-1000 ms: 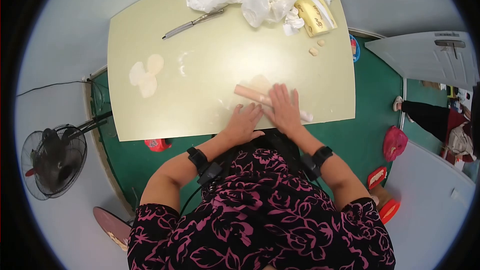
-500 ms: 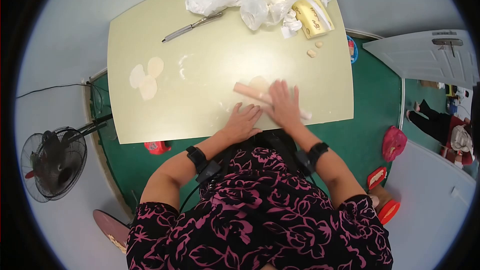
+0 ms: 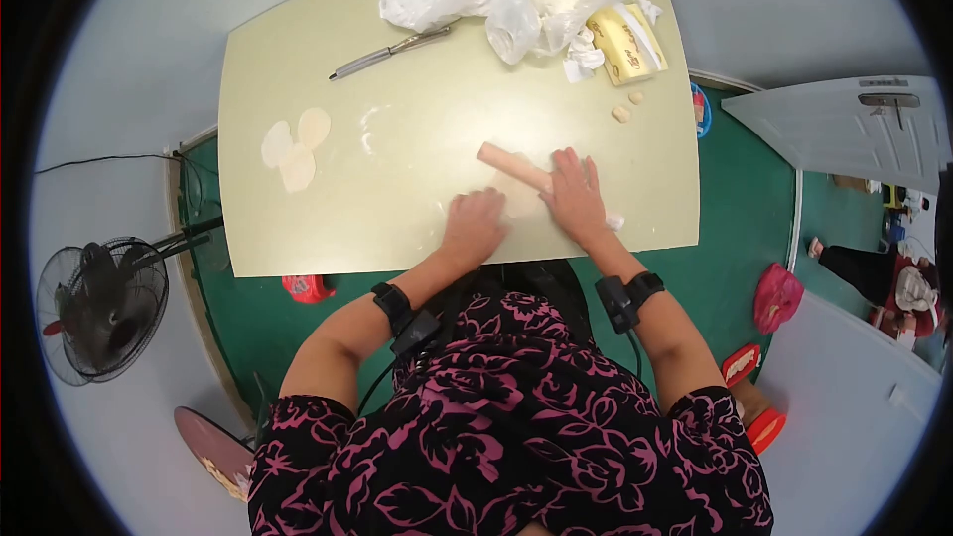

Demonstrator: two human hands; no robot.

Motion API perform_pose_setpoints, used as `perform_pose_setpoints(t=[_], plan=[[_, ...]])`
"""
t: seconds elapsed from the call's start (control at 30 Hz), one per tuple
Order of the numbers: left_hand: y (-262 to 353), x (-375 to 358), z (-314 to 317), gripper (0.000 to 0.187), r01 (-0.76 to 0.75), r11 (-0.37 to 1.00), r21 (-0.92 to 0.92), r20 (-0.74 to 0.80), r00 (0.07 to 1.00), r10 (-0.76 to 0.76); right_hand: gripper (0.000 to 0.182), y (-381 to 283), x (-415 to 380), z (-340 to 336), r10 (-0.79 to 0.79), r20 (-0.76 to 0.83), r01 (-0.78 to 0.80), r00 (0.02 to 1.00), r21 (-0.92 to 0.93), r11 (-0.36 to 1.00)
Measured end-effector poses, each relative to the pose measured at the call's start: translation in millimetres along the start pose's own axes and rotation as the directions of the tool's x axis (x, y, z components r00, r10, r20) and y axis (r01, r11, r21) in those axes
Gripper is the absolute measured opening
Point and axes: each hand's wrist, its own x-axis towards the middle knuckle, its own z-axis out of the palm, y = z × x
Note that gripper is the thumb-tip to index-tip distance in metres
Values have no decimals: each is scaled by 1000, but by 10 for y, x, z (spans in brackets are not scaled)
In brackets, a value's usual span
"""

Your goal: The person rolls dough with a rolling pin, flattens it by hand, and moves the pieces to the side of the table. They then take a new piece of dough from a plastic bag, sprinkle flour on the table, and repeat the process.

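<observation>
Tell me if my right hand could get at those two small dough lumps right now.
Probably yes: the dough lumps lie beyond your right hand with only bare table between, though that hand would first have to leave the rolling pin it rests on.

A rolling pin (image 3: 511, 166) now lies farther up the bench (image 3: 397, 208), the right hand (image 3: 578, 194) forward with it. The dough round (image 3: 520, 201), seen beyond the pin moments earlier, shows on its near side, the left hand's (image 3: 475, 224) once-spread fingers curled beside it.
</observation>
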Motion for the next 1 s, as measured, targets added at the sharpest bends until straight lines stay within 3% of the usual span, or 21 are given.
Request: perform_pose_setpoints(t=[0.03,0.13,0.17,0.27,0.37,0.47,0.57,0.67,0.87,1.0], plan=[[-13,33,15,52,119,992,29,-87,989,-116,44,59,42,-14,60,0,-60,998,10,998],[-165,263,51,43,423,897,-127,-175,881,-440,37,214,46,-86,228,-74,-220,971,93,971],[-170,338,59,33,402,903,-152,-223,876,-427,37,261,8,-73,275,-109,-262,955,126,957],[-17,559,55,27,443,877,-189,-18,891,-454,35,288,-96,-44,357,-145,-336,923,146,930],[61,619,112,20,342,921,-185,-103,925,-364,36,279,-222,-19,372,-149,-355,916,129,926],[45,665,27,15,364,809,-461,73,925,-374,37,277,-305,-36,368,-164,-350,915,125,928],[25,622,44,15,275,770,-575,29,948,-317,38,278,-319,-29,366,-191,-344,911,138,929],[-90,642,139,16,317,809,-495,-46,920,-389,38,305,-321,-4,387,-209,-358,898,163,919],[-329,698,-75,22,525,660,-537,175,835,-521,37,268,-314,23,398,-204,-373,894,154,915],[-423,699,-6,24,538,631,-558,165,818,-552,37,274,-293,10,383,-191,-352,904,177,919]])
